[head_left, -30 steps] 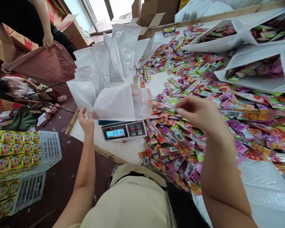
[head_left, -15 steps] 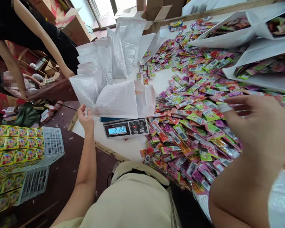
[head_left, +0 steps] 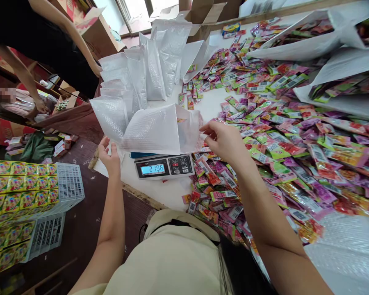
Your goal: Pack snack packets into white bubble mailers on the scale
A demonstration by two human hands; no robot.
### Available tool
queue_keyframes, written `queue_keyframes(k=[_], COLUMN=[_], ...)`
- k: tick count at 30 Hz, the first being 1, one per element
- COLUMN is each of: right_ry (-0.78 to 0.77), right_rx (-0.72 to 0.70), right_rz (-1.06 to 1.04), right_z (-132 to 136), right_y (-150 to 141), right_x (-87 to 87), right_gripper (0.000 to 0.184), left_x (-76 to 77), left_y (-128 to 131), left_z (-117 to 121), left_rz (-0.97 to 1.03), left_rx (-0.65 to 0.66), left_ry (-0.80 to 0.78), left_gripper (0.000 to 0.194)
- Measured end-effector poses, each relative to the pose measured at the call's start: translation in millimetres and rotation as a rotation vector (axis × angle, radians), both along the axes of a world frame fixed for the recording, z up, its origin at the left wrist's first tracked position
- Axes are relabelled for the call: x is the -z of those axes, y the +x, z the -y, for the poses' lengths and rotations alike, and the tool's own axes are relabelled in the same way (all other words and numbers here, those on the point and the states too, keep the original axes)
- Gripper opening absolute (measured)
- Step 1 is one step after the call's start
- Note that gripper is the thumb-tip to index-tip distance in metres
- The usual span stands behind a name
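A white bubble mailer (head_left: 153, 129) lies on its side on a digital scale (head_left: 164, 166) whose lit display seems to read 219.6. Its mouth faces right, and a bit of coloured packaging shows inside. At that mouth, my right hand (head_left: 223, 139) has its thumb and fingers closed on the flap edge. My left hand (head_left: 110, 157) is by the mailer's closed left end, thumb and fingers apart, holding nothing. Many small printed sachets (head_left: 264, 143) are heaped on the table right of the scale.
Several filled bubble mailers (head_left: 155, 67) stand behind the scale. Open mailers full of sachets (head_left: 341, 88) lie at the right. Plastic crates (head_left: 69, 186) of yellow packs are stacked on the floor at left. A co-worker's arm (head_left: 76, 37) and cardboard boxes (head_left: 101, 35) are at upper left.
My right hand has come left from above the sachet heap to the mailer's mouth and closed on its edge. My left hand has hardly moved. The scale reading dropped slightly.
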State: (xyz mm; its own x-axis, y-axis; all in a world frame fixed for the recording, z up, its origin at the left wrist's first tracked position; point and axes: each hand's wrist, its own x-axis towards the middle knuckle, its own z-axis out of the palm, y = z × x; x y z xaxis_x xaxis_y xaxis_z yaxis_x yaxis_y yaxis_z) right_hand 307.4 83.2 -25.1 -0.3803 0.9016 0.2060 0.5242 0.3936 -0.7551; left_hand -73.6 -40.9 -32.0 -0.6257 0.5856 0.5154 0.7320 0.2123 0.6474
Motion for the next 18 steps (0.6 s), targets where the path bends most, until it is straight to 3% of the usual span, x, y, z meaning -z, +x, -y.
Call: queue_keyframes(k=[3,5,8,11,15,18], right_ry=[-0.007,0.002,0.052,0.095,-0.023,-0.132], right_rx=[0.006,0.048,0.254,0.412,0.332,0.313], right_rz=[0.007,0.011,0.068,0.307,0.662,0.669], right_z=[-2,-4,-11,-13,-7,0], right_y=[-6,5,44,89,119,124], right_x=[-1.2,-4.4,-5.9,5.0,35.0,44.4], right_gripper=[0.023,0.023,0.024,0.028,0.031,0.021], left_x=[2.0,3.1,4.5,7.5,12.8,13.9], left_y=[1,0,-3,-7,-1,5], left_z=[2,4,8,8,4,3], left_rz=[-0.004,0.004,0.021,0.051,0.097,0.100], left_rx=[0.005,-0.004,-0.024,-0.002,0.032,0.047], left_ry=[0.011,0.003,0.010,0.054,0.072,0.066], left_gripper=[0.036,0.036,0.037,0.040,0.039,0.037])
